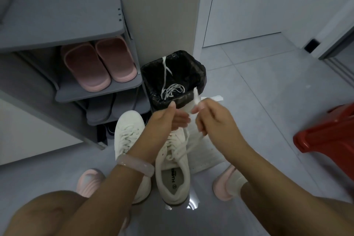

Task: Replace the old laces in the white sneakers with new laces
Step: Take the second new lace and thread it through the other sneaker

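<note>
1. Left hand (170, 116): raised over the sneakers, palm turned to the right, fingers fairly straight and loose, thumb up; grasping nothing visible. Pale pink bangle (135, 165) on the wrist.
2. Right hand (214, 119): fingers curled, pinching a flat white lace (196, 96) at the fingertips; lace ends blurred, one standing upward, one trailing right toward a small white strip (217, 98) on the floor.
3. White low-top sneaker, right of the pair (173, 166): on the grey tiled floor (268, 86) between the forearms, heel toward the camera; white lace running from its eyelets up to the right hand. Insole print legible only in part, "HUANQ…", with a small round mark below it.
4. White low-top sneaker, left of the pair (128, 134): just beside the first, fully laced in white, partly hidden by the left forearm.
5. Bin lined with a black plastic bag (191, 67): beyond the hands, holding loose white laces (173, 89).
6. Grey shoe rack (63, 15): at left; pink slippers (99, 63) on the middle shelf, grey slippers (100, 110) on the shelf below.
7. Red plastic stool (325, 136): at the right edge.
8. Pink slippers on the wearer's feet (89, 182): either side of the sneakers.
</note>
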Action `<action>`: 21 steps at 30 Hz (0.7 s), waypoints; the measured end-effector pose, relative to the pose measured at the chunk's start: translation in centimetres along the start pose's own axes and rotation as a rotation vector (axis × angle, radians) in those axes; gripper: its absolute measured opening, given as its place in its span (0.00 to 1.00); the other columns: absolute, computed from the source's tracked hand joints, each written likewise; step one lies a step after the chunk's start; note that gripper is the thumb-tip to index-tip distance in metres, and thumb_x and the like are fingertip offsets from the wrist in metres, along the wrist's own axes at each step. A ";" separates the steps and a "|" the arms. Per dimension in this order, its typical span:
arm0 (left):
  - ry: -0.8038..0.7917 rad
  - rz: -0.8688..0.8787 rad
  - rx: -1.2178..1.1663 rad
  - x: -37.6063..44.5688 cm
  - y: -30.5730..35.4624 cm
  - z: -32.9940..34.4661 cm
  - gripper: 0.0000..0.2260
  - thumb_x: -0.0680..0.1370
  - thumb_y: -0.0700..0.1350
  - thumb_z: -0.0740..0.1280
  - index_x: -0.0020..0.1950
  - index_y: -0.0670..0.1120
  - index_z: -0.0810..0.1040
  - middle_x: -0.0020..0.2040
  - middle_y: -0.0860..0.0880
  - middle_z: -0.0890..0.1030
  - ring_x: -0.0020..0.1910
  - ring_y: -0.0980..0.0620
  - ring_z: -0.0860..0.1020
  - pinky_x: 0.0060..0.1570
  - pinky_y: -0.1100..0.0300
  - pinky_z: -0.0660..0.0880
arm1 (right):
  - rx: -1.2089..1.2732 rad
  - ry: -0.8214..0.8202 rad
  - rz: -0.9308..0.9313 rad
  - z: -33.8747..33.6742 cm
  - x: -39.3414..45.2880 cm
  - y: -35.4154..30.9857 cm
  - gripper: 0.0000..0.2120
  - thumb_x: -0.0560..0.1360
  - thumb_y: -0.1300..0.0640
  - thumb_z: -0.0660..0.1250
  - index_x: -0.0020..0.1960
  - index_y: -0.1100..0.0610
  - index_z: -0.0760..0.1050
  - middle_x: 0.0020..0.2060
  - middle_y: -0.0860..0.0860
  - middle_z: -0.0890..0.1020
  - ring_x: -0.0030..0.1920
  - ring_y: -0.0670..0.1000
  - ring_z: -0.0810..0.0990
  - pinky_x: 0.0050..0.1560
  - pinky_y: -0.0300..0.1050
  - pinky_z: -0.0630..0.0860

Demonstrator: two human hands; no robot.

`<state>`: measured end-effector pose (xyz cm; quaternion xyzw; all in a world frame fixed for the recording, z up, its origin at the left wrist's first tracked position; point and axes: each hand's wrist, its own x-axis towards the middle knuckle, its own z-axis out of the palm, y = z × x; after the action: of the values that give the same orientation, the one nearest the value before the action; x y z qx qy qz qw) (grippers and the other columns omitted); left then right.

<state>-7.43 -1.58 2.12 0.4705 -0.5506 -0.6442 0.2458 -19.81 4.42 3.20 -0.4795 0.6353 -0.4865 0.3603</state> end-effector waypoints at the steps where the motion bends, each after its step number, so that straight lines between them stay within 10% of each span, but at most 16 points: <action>1: -0.082 -0.059 -0.069 -0.4 0.5 -0.1 0.23 0.82 0.51 0.50 0.37 0.49 0.81 0.35 0.49 0.83 0.37 0.52 0.81 0.47 0.58 0.78 | -0.048 -0.095 -0.011 0.6 -0.1 -0.1 0.13 0.80 0.60 0.55 0.38 0.53 0.70 0.23 0.44 0.74 0.25 0.41 0.71 0.29 0.33 0.69; 7: -0.040 0.014 -0.427 -1.3 1.7 -2.2 0.15 0.82 0.43 0.53 0.41 0.41 0.75 0.30 0.50 0.77 0.29 0.53 0.75 0.31 0.63 0.76 | -0.199 -0.591 0.078 2.8 -0.9 0.1 0.14 0.80 0.59 0.56 0.40 0.58 0.77 0.28 0.44 0.78 0.28 0.39 0.75 0.37 0.31 0.71; 14: 0.092 0.064 -0.079 -1.9 1.7 -6.3 0.12 0.82 0.43 0.54 0.47 0.44 0.76 0.20 0.52 0.63 0.18 0.58 0.57 0.19 0.68 0.54 | -0.949 -0.647 -0.007 4.3 -0.8 4.3 0.17 0.77 0.58 0.61 0.65 0.54 0.68 0.58 0.53 0.69 0.56 0.53 0.72 0.53 0.46 0.73; 21: 0.093 0.008 0.211 -2.3 -0.2 -7.3 0.11 0.79 0.40 0.61 0.40 0.45 0.80 0.25 0.57 0.76 0.23 0.61 0.68 0.25 0.73 0.65 | -0.774 -0.426 -0.053 3.2 0.0 4.7 0.06 0.76 0.56 0.63 0.48 0.58 0.77 0.45 0.50 0.75 0.45 0.49 0.73 0.47 0.46 0.72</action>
<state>0.07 -3.08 3.07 0.5211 -0.6052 -0.5592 0.2225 -18.03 3.81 -2.19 -0.6849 0.6696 -0.1122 0.2646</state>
